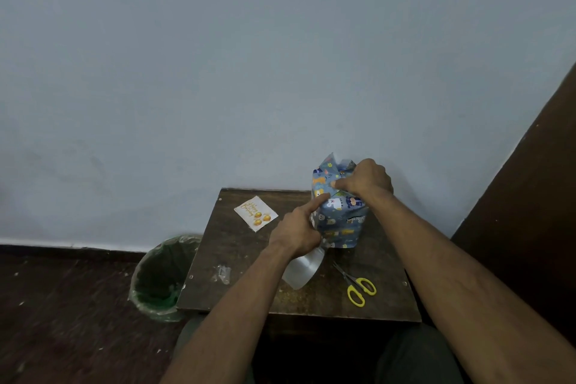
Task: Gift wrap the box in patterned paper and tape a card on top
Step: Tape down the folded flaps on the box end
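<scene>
Near edge of dark wooden surface: yellow-handled scissors, clear tape roll under my left wrist.
Left hand presses pointed finger on seam; other fingers curled.
Right hand pinches top fold of blue animal-patterned paper round box, far right.
Sides covered, top end open, I judge.
White birthday card lies apart, untaped.

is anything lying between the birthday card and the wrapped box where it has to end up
Only the left hand, which presses on the box from the card's side. The bare table between them holds nothing else. The box's top is still unfolded under the right hand.
</scene>
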